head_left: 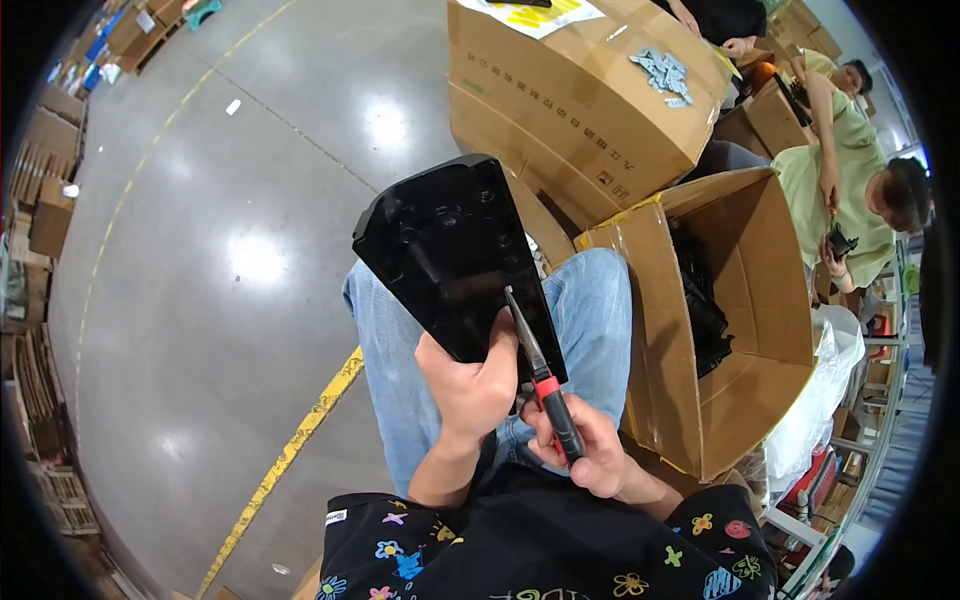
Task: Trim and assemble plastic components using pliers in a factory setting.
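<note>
Landmark: black plastic panel [450, 255], held above the person's lap, flat and wedge-shaped, its moulded inner face up, with round bosses visible near the top.

Left of the panel — grey concrete floor [220, 250] with glare spots; a yellow floor line [290, 455] runs diagonally below and left of the panel. Stacks of flattened cardboard [40, 200] sit far left of it, along the rim of the view.

At the panel's lower edge: left hand [470, 385] clamped on the panel, thumb over the top face, fingers wrapped beneath. The jeans-covered knees [590, 310] lie directly under the panel.

Just right of the left hand: right hand [590, 450] closed around the red-and-black handles of pliers [540, 375]. The pliers' metal nose points up and lies against the panel's lower right area; whether the nose is biting on anything cannot be told.

The two hands are close together, nearly touching, below the panel.

Right of the panel: an open cardboard box [740, 330] tipped toward the person, with more black parts [700, 300] inside. Above and right of the panel, a large closed carton [570, 100] carrying a small heap of grey bits [662, 72] on top.

Far right of the panel — a co-worker in a light green top [845, 200], seated, holding a small dark item.
</note>
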Motion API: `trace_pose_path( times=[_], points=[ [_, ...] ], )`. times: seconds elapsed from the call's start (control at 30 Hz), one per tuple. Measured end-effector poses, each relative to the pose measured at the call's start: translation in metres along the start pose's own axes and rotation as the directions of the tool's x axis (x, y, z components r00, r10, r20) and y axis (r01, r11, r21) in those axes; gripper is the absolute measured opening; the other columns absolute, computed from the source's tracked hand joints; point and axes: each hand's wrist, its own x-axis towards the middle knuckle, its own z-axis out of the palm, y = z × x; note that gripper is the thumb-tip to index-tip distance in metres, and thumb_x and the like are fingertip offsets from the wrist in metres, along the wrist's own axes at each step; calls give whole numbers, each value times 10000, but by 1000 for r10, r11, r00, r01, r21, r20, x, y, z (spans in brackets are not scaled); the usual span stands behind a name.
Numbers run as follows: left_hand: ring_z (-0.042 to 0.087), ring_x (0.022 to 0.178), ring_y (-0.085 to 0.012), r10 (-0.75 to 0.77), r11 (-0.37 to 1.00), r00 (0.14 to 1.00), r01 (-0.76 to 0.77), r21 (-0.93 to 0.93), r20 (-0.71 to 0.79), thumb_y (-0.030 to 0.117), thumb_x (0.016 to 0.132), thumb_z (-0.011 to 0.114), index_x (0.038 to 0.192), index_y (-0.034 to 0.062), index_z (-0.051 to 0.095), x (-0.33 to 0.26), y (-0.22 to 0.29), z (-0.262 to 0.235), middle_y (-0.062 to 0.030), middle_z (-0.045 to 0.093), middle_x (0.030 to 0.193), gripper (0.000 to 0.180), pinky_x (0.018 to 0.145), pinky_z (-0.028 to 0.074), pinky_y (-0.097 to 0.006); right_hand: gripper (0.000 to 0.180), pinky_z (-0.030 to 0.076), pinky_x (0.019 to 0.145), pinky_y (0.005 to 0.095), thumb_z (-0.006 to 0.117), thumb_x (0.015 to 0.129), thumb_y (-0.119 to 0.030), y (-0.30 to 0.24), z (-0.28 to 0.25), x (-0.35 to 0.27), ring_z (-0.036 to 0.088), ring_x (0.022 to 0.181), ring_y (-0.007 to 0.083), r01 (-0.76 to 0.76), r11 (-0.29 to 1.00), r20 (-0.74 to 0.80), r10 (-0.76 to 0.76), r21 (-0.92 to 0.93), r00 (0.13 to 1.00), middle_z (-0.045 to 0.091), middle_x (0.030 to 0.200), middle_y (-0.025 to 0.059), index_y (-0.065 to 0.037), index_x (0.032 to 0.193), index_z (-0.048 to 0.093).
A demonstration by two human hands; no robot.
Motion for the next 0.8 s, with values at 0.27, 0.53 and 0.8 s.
trace_pose_path(
  times=[0.27, 0.53, 0.8],
  points=[
    [556, 789, -111, -6, 1000, 1000, 6, -13, 14, -95, 783, 556, 1009, -27, 602, -4, -4, 2, -45, 619, 886, 240, 726, 445, -236, 450, 321, 588, 211, 595, 847, -401, -1, 4, 0, 383, 681, 89, 43, 999, -28, -43, 10, 999, 402, 1014, 90, 8, 1000, 490],
    [549, 727, -106, -15, 1000, 1000, 15, -12, 27, -93, 776, 579, 935, -33, 598, -4, -6, -1, -42, 606, 832, 171, 677, 448, -233, 372, 393, 613, 215, 623, 835, -289, -24, 8, -5, 429, 680, 91, -136, 970, -185, 173, 201, 967, 463, 1035, 109, -1, 1020, 477],
    [532, 709, -122, 58, 998, 998, -58, -6, 3, -71, 765, 600, 908, -27, 596, -7, -1, 4, -50, 590, 798, 150, 649, 424, -237, 516, 520, 651, 315, 729, 688, -137, -17, -4, 8, 531, 772, 164, -203, 602, 73, 233, 773, 970, 420, 1183, 101, -8, 1130, 496]
  ],
)
